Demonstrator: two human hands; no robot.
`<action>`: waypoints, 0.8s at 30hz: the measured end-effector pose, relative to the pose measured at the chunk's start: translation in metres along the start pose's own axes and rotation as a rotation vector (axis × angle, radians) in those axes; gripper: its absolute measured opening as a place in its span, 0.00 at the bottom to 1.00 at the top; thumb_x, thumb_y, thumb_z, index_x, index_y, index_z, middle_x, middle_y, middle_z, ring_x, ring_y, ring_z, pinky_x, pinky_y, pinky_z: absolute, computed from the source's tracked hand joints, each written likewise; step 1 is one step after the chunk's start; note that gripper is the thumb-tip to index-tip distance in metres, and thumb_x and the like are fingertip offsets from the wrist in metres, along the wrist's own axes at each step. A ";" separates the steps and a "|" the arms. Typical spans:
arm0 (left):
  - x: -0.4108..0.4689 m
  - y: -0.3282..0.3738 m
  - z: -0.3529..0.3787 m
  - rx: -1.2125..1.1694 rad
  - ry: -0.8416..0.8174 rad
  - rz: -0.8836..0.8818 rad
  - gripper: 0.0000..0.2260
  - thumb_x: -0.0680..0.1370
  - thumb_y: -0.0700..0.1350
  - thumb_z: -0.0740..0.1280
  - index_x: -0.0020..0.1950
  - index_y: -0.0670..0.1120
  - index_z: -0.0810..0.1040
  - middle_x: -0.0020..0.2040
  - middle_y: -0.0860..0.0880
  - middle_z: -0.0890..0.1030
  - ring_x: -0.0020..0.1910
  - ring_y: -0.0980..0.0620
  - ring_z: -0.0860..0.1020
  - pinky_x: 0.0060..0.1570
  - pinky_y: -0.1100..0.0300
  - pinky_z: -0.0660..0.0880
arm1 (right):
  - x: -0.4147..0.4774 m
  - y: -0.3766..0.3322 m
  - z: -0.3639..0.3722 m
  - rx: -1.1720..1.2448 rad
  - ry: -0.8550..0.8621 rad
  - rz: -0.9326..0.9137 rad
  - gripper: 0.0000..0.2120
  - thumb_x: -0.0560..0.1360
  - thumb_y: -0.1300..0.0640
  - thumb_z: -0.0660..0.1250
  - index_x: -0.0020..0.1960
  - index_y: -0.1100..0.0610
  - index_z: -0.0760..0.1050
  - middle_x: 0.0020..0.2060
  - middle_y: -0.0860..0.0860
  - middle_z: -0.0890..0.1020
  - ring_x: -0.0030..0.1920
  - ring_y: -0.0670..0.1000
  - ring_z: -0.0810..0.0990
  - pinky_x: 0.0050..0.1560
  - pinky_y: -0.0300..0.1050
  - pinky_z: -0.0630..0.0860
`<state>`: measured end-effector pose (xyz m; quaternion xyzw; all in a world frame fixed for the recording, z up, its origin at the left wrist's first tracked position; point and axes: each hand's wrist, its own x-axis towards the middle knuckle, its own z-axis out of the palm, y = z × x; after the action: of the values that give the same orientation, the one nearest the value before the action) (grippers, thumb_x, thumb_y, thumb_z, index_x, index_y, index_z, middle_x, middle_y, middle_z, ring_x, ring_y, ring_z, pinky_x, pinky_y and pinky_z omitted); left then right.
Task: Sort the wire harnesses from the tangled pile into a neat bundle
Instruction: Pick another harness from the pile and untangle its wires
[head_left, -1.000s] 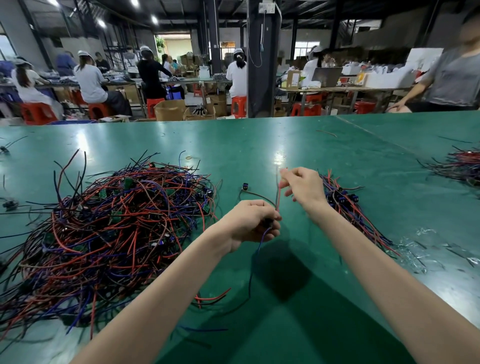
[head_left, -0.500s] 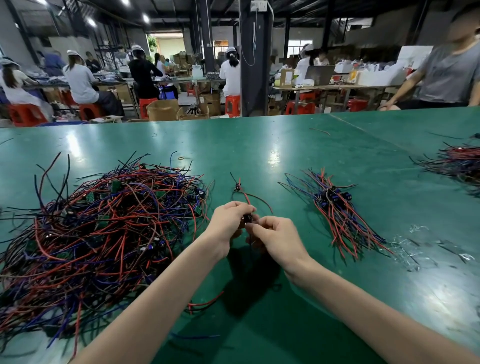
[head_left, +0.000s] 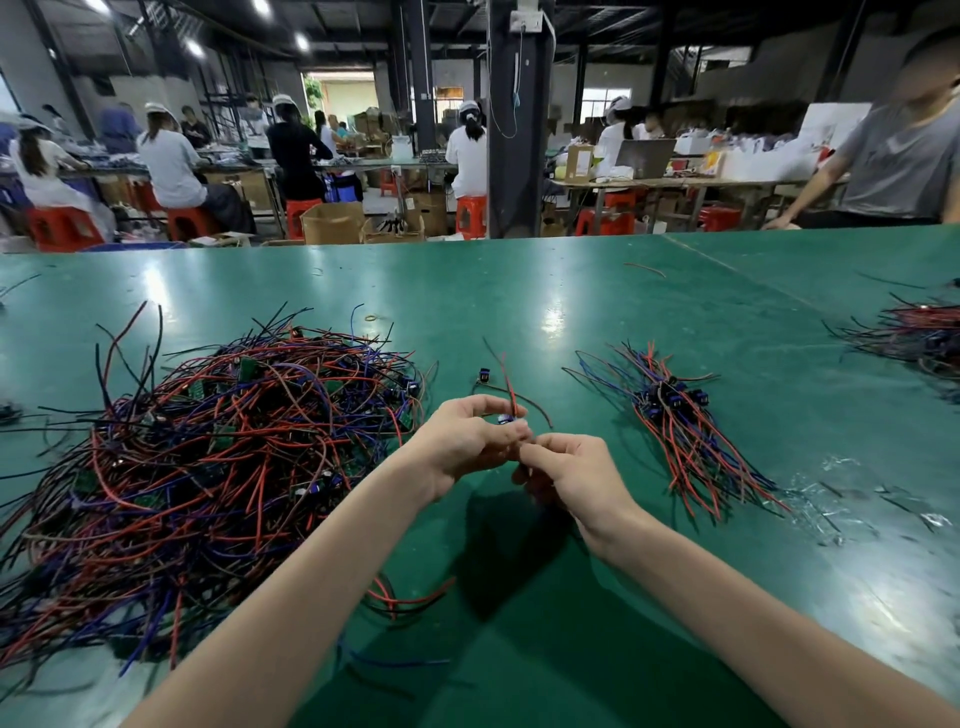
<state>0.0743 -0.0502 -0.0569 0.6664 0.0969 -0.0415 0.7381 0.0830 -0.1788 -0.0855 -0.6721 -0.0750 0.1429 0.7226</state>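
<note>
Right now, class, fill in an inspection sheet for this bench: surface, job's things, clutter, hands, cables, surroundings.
Surface: green table, glossy, glare spots.
Job's things: tangled pile at left; neat bundle at right; one harness between the hands.
Clutter: plastic scraps right of the bundle; stray wires by the pile's near edge; second pile far right.
Grippers: left hand and right hand both pinch the harness, fingers curled.
Cables: cord hanging down the pillar.
Surroundings: seated workers at far benches, red stools, boxes; a person at the table's right end.

A green table (head_left: 597, 291) bears a tangled pile (head_left: 208, 467); a neat bundle (head_left: 685, 431) lies right.
</note>
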 end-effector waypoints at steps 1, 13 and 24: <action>0.001 0.000 -0.001 0.000 0.016 0.020 0.06 0.75 0.33 0.68 0.46 0.43 0.76 0.39 0.43 0.79 0.28 0.56 0.77 0.30 0.70 0.74 | 0.000 -0.001 0.000 -0.006 -0.007 -0.003 0.12 0.74 0.65 0.67 0.32 0.61 0.76 0.23 0.52 0.77 0.20 0.44 0.69 0.21 0.34 0.65; -0.001 0.018 -0.008 -0.190 0.101 0.158 0.05 0.73 0.30 0.67 0.47 0.37 0.77 0.38 0.41 0.79 0.30 0.53 0.81 0.33 0.66 0.79 | -0.010 -0.011 0.005 0.108 -0.091 0.035 0.09 0.78 0.65 0.61 0.41 0.64 0.75 0.24 0.55 0.78 0.21 0.47 0.73 0.21 0.39 0.73; -0.003 0.026 -0.009 -0.290 0.101 0.134 0.04 0.75 0.29 0.65 0.45 0.36 0.75 0.37 0.42 0.78 0.28 0.52 0.80 0.33 0.63 0.80 | -0.010 -0.008 0.005 -0.083 -0.167 -0.077 0.09 0.81 0.64 0.57 0.45 0.62 0.73 0.26 0.58 0.78 0.21 0.50 0.73 0.21 0.41 0.73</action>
<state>0.0760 -0.0391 -0.0323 0.5591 0.0940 0.0558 0.8219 0.0730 -0.1776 -0.0767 -0.6839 -0.1667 0.1676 0.6902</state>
